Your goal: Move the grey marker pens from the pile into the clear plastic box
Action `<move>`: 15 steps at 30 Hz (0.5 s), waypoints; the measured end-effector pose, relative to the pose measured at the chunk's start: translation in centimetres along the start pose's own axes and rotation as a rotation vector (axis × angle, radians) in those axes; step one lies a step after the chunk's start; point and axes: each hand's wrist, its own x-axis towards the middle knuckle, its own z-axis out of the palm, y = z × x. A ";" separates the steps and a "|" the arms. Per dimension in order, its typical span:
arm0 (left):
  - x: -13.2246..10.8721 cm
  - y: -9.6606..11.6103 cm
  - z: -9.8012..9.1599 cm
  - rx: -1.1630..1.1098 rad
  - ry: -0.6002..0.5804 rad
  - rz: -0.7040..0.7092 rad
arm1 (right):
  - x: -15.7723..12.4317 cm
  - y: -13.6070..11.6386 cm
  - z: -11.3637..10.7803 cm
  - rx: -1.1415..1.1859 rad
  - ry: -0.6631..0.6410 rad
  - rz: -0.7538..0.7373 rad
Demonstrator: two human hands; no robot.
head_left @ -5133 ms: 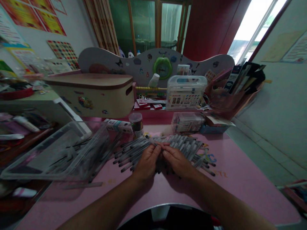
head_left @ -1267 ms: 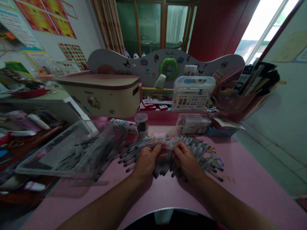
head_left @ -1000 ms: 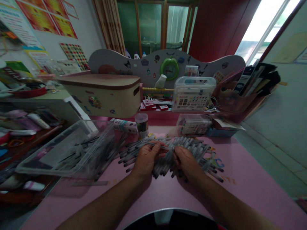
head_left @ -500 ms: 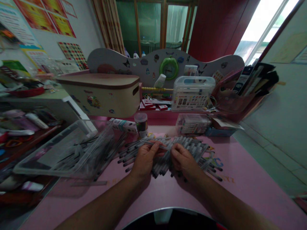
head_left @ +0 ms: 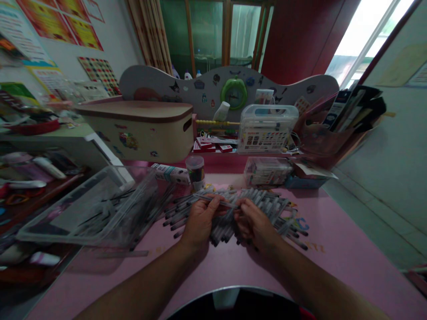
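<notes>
A heap of grey marker pens [head_left: 267, 205] lies on the pink desk [head_left: 336, 262] in front of me. My left hand [head_left: 199, 220] is closed round a bundle of these pens [head_left: 223, 227], thumb on top, with one pen sticking out to the right across it. My right hand [head_left: 254, 223] rests on the same bundle from the right, fingers curled over the pens. Both hands sit near the middle of the heap, close together.
A clear plastic tray [head_left: 90, 209] with several pens stands to the left. Behind the heap are a small round jar [head_left: 195, 169], a flat carton [head_left: 168, 173], a clear pen box [head_left: 267, 171], a marker case [head_left: 268, 129] and a cream storage box [head_left: 136, 129].
My right hand has slid a little left along the bundle toward my left hand. The left hand keeps its grip in about the same place.
</notes>
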 end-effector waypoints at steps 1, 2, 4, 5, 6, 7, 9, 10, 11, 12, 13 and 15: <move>0.0 0.0 0.0 0.005 0.000 -0.004 | 0.0 0.1 0.0 -0.018 0.014 0.013; 0.0 0.0 0.0 0.008 0.004 -0.007 | 0.0 0.2 0.0 -0.046 0.020 0.022; 0.0 0.0 0.0 0.012 0.021 -0.008 | 0.1 0.4 -0.1 -0.091 0.009 0.026; 0.0 0.0 0.0 0.014 0.030 -0.005 | 0.1 0.4 -0.1 -0.094 -0.008 0.025; 0.0 0.0 0.1 0.016 0.039 -0.001 | 0.1 0.3 -0.1 -0.082 -0.025 0.020; -0.1 0.1 0.1 0.016 0.047 0.001 | 0.1 0.2 -0.1 -0.059 -0.037 0.016; -0.2 0.1 0.2 0.015 0.051 -0.003 | 0.1 0.1 0.0 -0.001 -0.033 0.005; -0.2 0.1 0.3 0.015 0.050 -0.006 | 0.1 0.0 0.0 0.018 -0.026 0.005; -0.3 0.2 0.3 0.016 0.049 -0.006 | 0.1 0.0 -0.1 0.019 -0.019 0.012; -0.4 0.2 0.4 0.019 0.047 -0.003 | 0.1 0.1 -0.1 0.003 -0.014 0.024; -0.4 0.2 0.4 0.025 0.045 0.002 | 0.2 0.2 -0.2 -0.025 -0.012 0.037; -0.5 0.2 0.5 0.038 0.046 0.020 | 0.3 0.4 -0.3 -0.085 -0.014 0.053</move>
